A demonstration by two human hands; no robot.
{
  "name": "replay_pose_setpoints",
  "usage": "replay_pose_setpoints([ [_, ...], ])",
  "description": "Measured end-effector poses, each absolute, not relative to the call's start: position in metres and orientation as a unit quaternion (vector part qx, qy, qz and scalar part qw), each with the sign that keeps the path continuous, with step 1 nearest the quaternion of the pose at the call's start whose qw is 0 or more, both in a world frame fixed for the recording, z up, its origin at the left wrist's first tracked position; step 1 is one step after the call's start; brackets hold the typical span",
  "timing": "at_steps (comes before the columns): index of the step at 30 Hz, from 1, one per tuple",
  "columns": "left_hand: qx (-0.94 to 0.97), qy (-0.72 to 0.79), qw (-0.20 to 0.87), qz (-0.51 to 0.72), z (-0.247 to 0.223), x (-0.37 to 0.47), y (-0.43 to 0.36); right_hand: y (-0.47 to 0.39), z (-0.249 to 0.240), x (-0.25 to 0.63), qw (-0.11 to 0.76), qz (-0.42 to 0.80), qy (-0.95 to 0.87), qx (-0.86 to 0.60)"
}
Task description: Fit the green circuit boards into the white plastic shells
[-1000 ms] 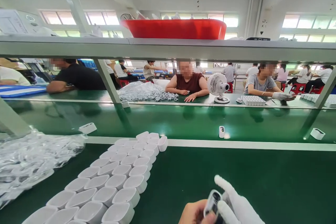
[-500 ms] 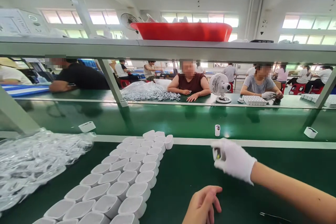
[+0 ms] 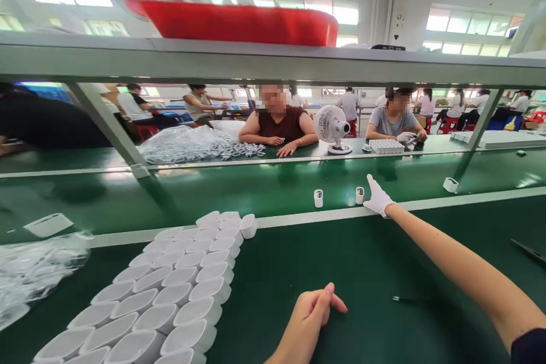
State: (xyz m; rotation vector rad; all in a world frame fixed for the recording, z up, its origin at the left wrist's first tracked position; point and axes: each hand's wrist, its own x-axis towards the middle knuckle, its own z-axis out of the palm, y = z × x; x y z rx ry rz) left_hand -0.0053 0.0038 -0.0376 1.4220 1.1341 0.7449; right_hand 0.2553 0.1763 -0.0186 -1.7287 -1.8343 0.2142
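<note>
My right hand (image 3: 379, 198), in a white glove, reaches out over the green conveyor belt with its fingers apart and nothing held. Just left of its fingertips a small white housing (image 3: 360, 195) stands on the belt. Another white housing (image 3: 318, 198) is a little further left. Bare and low in the middle, my left hand (image 3: 313, 310) hovers over the green table with its fingers loosely spread and nothing in them. To its left lie rows of white cups (image 3: 165, 304) packed side by side.
Clear plastic bags (image 3: 40, 267) lie at the left. A white housing (image 3: 450, 185) rests on the belt at right. Dark tweezers (image 3: 529, 251) lie at the right edge. Overhead is a shelf (image 3: 239, 62) with a red tray (image 3: 243, 24). Two people sit opposite near a white fan (image 3: 333, 128).
My right hand has moved forward to the belt and let go of the white housing, which now stands there. The view has swung to the right. My left hand has stayed low.
</note>
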Motion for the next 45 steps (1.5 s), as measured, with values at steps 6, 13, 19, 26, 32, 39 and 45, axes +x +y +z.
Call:
replay_pose_setpoints([
  [6,0.623,0.474,0.557,0.279,-0.039,-0.008,0.003,0.12,0.004,0.283,0.197,0.11,-0.689,-0.689],
  [13,0.625,0.483,0.551,0.27,-0.039,-0.008,0.002,0.05,0.017,0.298,0.13,0.13,-0.697,-0.693],
  [19,0.635,0.496,0.529,0.266,-0.038,-0.006,0.001,0.032,0.014,0.277,0.122,0.135,-0.744,-0.643],
  [26,0.642,0.501,0.513,0.271,-0.037,-0.004,0.001,0.121,0.001,0.219,0.214,0.102,-0.789,-0.567],
  [32,0.638,0.497,0.513,0.288,-0.037,-0.004,0.001,0.205,-0.013,0.179,0.257,0.117,-0.801,-0.527],
  [39,0.642,0.479,0.53,0.278,-0.038,-0.005,0.001,0.225,-0.037,0.162,0.312,0.161,-0.796,-0.494],
  [45,0.641,0.484,0.529,0.274,-0.037,-0.004,0.001,0.227,-0.039,0.147,0.33,0.182,-0.78,-0.5],
])
